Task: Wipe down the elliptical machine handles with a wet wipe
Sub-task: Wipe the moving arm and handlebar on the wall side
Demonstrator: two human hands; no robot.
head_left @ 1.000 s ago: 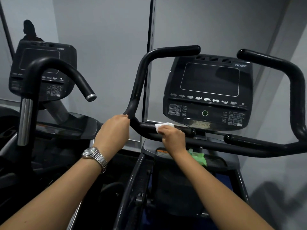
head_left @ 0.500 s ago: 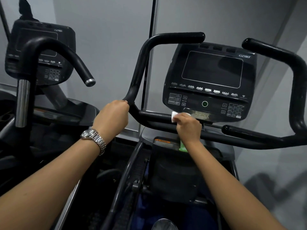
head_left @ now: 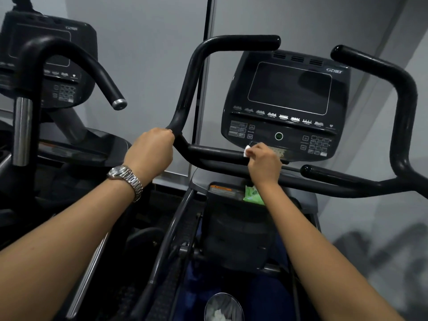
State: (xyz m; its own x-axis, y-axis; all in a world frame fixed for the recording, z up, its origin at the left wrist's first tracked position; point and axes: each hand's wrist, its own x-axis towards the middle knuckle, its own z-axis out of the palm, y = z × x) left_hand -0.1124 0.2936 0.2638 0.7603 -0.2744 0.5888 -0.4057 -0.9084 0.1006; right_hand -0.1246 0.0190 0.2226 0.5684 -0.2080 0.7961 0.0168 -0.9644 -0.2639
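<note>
The elliptical's black left handle rises and bends right at the top; its lower inner bar runs toward the console. My left hand, with a metal watch on the wrist, grips the handle at its lower bend. My right hand is curled over the inner bar just below the console, holding a white wet wipe against the bar; only a corner of the wipe shows. The right handle loops up at the far right, untouched.
The dark console sits right behind my right hand. A green wipe packet lies on the tray below the bar. A second machine stands at the left. A round bin with crumpled white material is on the floor below.
My right hand with the wipe slid rightward along the inner bar, from near the bend to under the console. My left hand kept its grip. The view tilted down.
</note>
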